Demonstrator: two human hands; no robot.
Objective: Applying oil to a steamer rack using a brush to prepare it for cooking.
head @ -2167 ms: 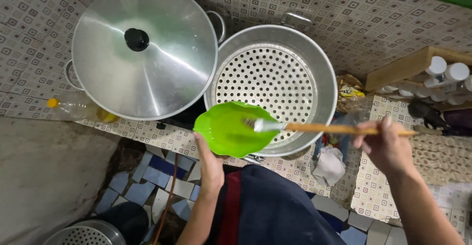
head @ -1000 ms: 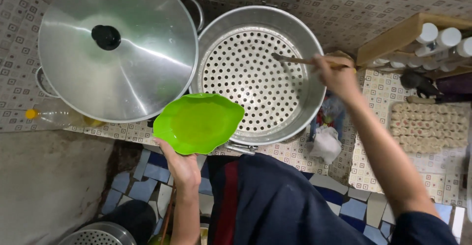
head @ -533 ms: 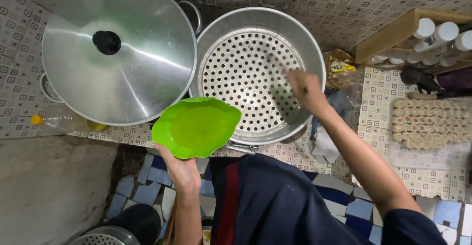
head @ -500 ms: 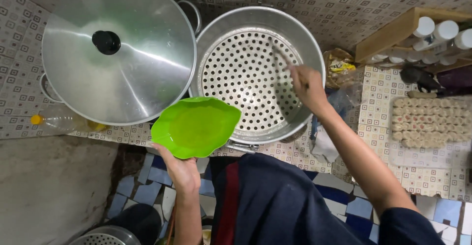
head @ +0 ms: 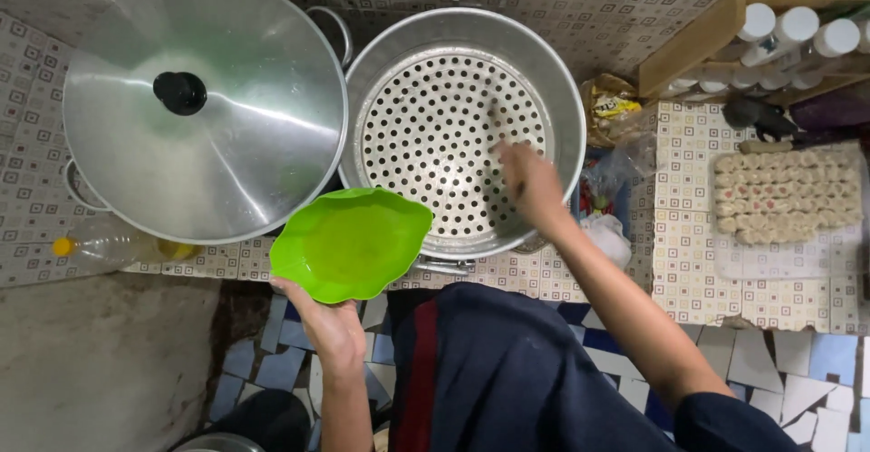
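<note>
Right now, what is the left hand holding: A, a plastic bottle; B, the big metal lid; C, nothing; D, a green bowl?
D: the left hand grips the rim of the green bowl, held beside the perforated steamer pot.

Two bare hands, seen from above.
Left hand [head: 331, 325] was raised, fingers gripping; right hand [head: 530, 183] reached forward, arm extended, blurred.
</note>
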